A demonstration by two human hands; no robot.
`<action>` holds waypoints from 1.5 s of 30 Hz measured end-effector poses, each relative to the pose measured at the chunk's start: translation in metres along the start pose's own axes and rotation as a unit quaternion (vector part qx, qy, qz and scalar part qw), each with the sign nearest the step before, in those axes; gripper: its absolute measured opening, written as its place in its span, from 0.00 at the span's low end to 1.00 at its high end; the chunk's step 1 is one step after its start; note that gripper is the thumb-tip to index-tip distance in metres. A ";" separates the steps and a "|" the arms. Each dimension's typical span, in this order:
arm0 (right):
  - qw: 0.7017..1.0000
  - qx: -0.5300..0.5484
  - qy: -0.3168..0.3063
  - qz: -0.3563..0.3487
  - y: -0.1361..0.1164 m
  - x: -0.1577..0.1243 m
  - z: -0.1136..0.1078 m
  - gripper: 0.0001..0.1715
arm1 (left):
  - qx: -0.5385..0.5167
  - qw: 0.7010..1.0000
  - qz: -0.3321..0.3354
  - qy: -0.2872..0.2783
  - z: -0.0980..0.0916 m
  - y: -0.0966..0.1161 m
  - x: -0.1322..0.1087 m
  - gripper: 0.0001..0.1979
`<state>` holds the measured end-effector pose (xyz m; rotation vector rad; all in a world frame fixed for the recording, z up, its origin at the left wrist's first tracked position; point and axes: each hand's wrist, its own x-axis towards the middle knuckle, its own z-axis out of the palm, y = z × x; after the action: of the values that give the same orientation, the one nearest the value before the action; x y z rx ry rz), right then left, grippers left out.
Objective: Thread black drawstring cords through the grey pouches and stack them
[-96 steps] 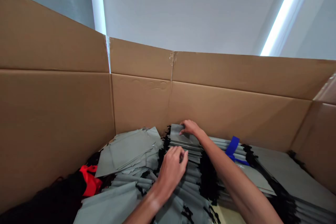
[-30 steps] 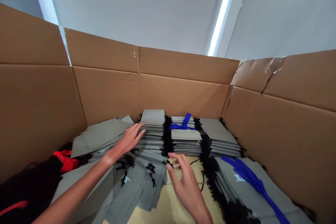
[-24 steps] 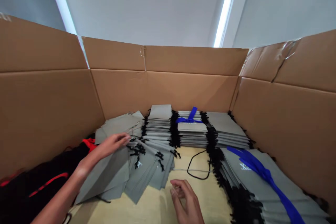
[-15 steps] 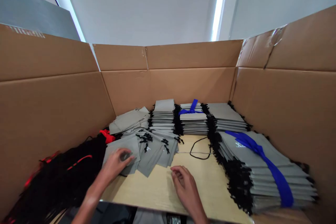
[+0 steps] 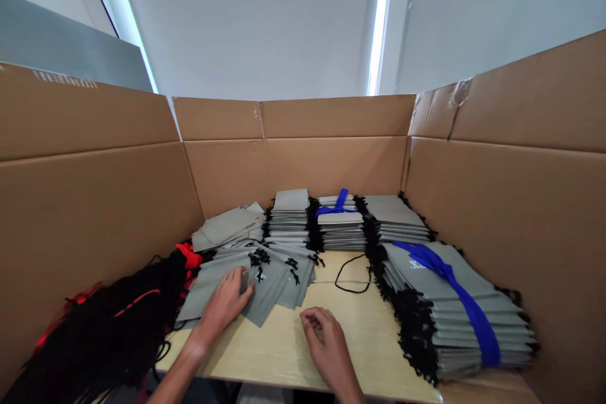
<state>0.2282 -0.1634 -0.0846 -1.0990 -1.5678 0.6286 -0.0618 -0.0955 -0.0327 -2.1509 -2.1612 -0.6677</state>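
Observation:
Loose grey drawstring pouches with black cord ends lie fanned out on the table in front of me. My left hand rests on the left pouches of this spread, its thumb apart from the fingers and nothing visibly gripped. To the right, near the front of the table, my right hand hovers with thumb and fingertips brought together. Whether anything small is between them is hidden. Beyond both hands, a black cord loop lies on the wood.
Cardboard walls enclose the table at back and sides. Stacked grey pouches stand at the back, one stack tied with blue ribbon. A blue-tied bundle lies right. Black cords with red ties heap up left.
My left hand has moved rightward over the loose pouches, its fingers now lower on them. The right hand keeps nearly the same pose. The whole view has shifted slightly.

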 end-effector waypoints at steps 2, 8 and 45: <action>1.000 -0.004 -0.006 0.000 0.000 0.000 0.001 0.18 | -0.025 0.999 0.019 -0.005 -0.011 -0.015 0.006 0.16; 0.999 0.011 -0.033 0.015 0.003 0.001 -0.002 0.17 | -0.045 0.995 0.076 -0.041 -0.053 -0.063 0.063 0.27; 0.915 0.195 -0.057 0.349 -0.044 0.160 0.149 0.22 | -0.285 0.948 -0.099 0.101 -0.013 -0.074 0.027 0.30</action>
<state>0.0727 -0.0186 -0.0173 -1.3158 -1.0382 1.4402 -0.1373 -0.0709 -0.0334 -1.9538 -2.2879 -1.6257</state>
